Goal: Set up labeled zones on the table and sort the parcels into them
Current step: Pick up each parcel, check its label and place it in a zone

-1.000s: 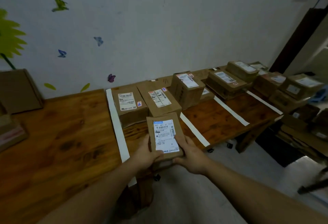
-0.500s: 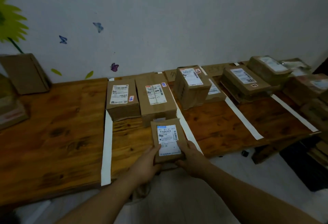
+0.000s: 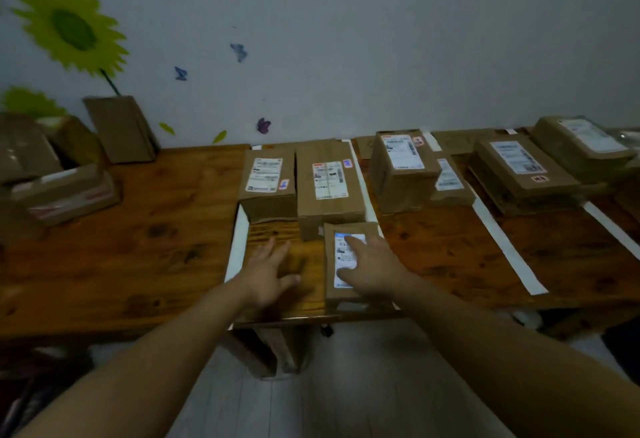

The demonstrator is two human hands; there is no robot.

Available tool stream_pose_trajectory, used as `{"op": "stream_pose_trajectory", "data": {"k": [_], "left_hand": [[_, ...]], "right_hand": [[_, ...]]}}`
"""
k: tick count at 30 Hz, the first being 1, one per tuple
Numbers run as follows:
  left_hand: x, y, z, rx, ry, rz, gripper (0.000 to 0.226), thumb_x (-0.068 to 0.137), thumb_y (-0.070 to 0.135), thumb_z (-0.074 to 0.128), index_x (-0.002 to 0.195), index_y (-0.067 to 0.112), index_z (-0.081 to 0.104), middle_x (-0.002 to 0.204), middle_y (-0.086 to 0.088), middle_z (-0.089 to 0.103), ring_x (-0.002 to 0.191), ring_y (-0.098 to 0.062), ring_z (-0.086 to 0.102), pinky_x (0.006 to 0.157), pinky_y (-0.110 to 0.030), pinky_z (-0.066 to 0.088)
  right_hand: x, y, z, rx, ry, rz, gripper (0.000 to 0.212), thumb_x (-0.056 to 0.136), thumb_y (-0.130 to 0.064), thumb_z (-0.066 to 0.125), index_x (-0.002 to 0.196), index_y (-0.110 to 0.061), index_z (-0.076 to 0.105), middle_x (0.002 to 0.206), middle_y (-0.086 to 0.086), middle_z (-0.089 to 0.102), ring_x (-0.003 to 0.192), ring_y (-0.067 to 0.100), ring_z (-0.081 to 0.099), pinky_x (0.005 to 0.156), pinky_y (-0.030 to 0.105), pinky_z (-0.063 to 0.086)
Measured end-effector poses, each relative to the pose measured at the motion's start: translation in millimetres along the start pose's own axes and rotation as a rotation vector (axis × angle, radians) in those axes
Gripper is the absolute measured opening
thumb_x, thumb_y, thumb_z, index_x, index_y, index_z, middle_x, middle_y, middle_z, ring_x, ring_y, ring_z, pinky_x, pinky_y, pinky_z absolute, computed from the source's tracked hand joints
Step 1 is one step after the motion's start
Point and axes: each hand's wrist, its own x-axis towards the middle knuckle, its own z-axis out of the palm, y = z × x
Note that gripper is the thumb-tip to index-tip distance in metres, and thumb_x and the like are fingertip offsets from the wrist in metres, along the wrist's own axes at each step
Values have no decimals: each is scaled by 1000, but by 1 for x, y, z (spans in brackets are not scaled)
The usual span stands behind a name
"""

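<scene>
Zones marked by tape strips [image 3: 237, 247]; several parcels already sorted. Small parcel [image 3: 341, 259] lies flat on desk [image 3: 138, 247] in left zone, just beside bigger box [image 3: 329, 181] at its 12 o'clock, front edge near at 6. Right hand [image 3: 374, 267] rests on it, fingers [image 3: 353, 241] straight, spread. Left hand [image 3: 266, 274] at 9 o'clock, wide, holds nothing. Pile [image 3: 65, 191] at 10 o'clock probably unsorted. Bare wood between.

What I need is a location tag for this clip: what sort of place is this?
Probably a home room used for makeshift parcel sorting: labelled cardboard parcels lie on a wooden table split by white tape strips, beneath a sunflower wall sticker.
</scene>
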Motion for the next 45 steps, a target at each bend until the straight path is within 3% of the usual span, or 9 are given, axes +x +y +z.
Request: {"op": "stream_pose_trajectory", "data": {"k": [3, 7, 13, 23, 33, 39, 42, 45], "left_hand": [[-25, -38, -45, -23, 104, -92, 79, 91, 52, 48, 152, 29, 2, 160, -5, -7, 147, -28, -6, 117, -40, 5], [-61, -103, -95, -61, 203, -207, 79, 91, 54, 48, 152, 29, 3, 160, -5, -6, 146, -29, -6, 117, -41, 5], [-125, -232, -154, -84, 319, -314, 79, 91, 54, 47, 152, 29, 4, 160, -4, -4, 146, -29, -5, 117, -41, 6], [-186, -408, -222, -80, 350, -432, 76, 92, 49, 51, 152, 29, 8, 160, -6, 2, 147, -27, 0, 119, -39, 6], [-136, -514, -253, -109, 294, -515, 79, 90, 50, 53, 151, 32, 6, 160, -5, 0, 146, -30, -3, 119, -44, 6], [-88, -581, -292, -93, 283, -632, 77, 91, 46, 52, 151, 28, 9, 160, -5, 1, 147, -29, -2, 118, -43, 8], [-60, -607, -305, -8, 304, -617, 76, 92, 39, 55, 151, 24, 10, 160, -4, 5, 147, -28, 1, 119, -43, 10], [-36, -631, -306, 59, 351, -560, 73, 91, 23, 55, 150, 27, 13, 160, -1, 8, 147, -24, 2, 119, -45, 10]], "right_hand": [[16, -51, -17, -20, -20, -106, 76, 86, -55, 57, 151, -31, 27, 160, 8, 17, 145, 31, 19, 115, 45, 24], [29, -125, -19, -69, -88, -177, 76, 88, -57, 54, 152, -29, 24, 159, 7, 17, 145, 31, 18, 115, 48, 26], [51, -270, 15, -141, -108, -315, 75, 91, -55, 53, 152, -22, 26, 157, 13, 20, 144, 33, 21, 115, 39, 25], [81, -456, 74, -170, -118, -293, 73, 91, -56, 52, 152, -24, 27, 156, 11, 23, 142, 32, 25, 114, 39, 27], [166, -548, 106, -206, -145, -352, 74, 92, -48, 56, 154, -27, 21, 158, 7, 22, 143, 28, 26, 115, 39, 26], [245, -621, 147, -123, -193, -450, 67, 89, -41, 62, 147, -25, 34, 149, 6, 36, 137, 28, 36, 113, 46, 32], [280, -657, 167, -103, -204, -488, 71, 91, -34, 61, 151, -21, 25, 152, 8, 34, 138, 27, 35, 112, 45, 33], [302, -685, 187, -73, -222, -508, 79, 94, -28, 58, 155, -20, 10, 160, 8, 18, 143, 29, 25, 115, 47, 28]]}}
